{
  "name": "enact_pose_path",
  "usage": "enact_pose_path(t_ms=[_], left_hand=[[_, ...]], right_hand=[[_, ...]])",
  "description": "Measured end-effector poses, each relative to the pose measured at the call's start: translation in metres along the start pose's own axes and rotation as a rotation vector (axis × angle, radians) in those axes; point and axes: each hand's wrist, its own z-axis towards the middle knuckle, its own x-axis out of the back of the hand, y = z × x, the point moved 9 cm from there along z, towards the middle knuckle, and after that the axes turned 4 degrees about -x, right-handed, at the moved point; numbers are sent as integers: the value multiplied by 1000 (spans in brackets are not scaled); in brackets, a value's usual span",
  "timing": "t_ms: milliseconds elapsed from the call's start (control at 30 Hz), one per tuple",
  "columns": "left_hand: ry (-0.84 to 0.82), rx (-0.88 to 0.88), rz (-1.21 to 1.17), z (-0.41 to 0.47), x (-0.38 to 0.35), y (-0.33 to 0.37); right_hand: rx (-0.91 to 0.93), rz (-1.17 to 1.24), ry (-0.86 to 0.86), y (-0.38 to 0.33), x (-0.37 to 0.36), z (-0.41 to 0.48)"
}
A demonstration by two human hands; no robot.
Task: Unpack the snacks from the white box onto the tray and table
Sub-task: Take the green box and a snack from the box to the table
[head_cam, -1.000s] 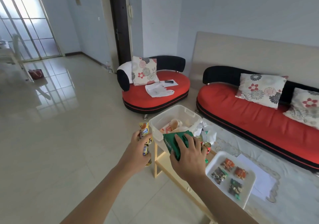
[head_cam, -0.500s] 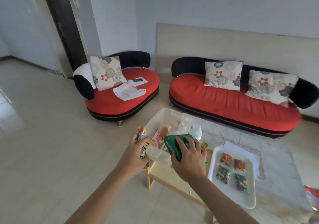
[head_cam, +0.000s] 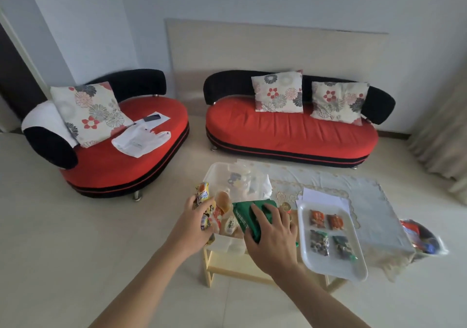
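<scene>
- Your left hand [head_cam: 194, 224] reaches forward on a bare forearm, back of the hand up, at the near left corner of the white box [head_cam: 214, 176].
- Its fingers [head_cam: 206, 210] are curled tight round a bunch of small yellow snack packets [head_cam: 203, 195]. One packet stands up beyond your knuckles, and others show below the fingers.
- Your right hand [head_cam: 273, 234] is stretched out palm down over the near right part of the box, with the wrist low and the forearm running in from the lower right.
- Its fingers [head_cam: 257, 212] are spread and bent over a green packet [head_cam: 242, 217] with the thumb at its near edge, so they are clamped on that packet.
- The green packet is dark and crumpled, with pale print along the side left of your fingers. It sits tilted over the box's right rim. You cannot tell whether it hangs free or rests on the rim.
- Between your two sets of fingers, inside the box, lie a round bun-coloured packet [head_cam: 223, 200] and a white pouch [head_cam: 231, 222] with dark characters. Beyond the fingers, the far half of the box holds clear crinkled wrappers [head_cam: 249, 183].
- Just right of your right fingers, a white tray [head_cam: 336, 267] sits on the worktop [head_cam: 366, 201], which is covered by a pale lace cloth.
- The tray holds four small packets in two rows: two orange packets [head_cam: 317, 219] in the far row and two dark packets [head_cam: 319, 243] in the near row, none touching your hand.
- A white sheet of paper [head_cam: 321, 197] lies beyond the tray, partly under it.
</scene>
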Motion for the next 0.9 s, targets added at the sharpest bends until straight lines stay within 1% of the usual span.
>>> enact_pose_path(t_ms=[167, 333, 433, 567, 700, 800, 900], left_hand=[[-97, -6, -2, 39, -35, -17], [-177, 9, 17, 84, -46, -29], [-191, -5, 23, 117, -43, -29], [-167, -12, 49, 150, -35, -29], [-167, -2, 49, 164, -37, -38], [-200, -18, 58, 170, -45, -47], [-233, 2, 46, 176, -57, -62]], right_hand=[[-79, -25, -20, 18, -39, 24], [-154, 10, -64, 21, -63, 64], [-152, 20, -59, 21, -69, 92], [-146, 24, -61, 18, -74, 128], [-189, 50, -50, 17, -79, 147], [-239, 70, -57, 20, -90, 153], [-295, 68, -79, 25, -106, 154]])
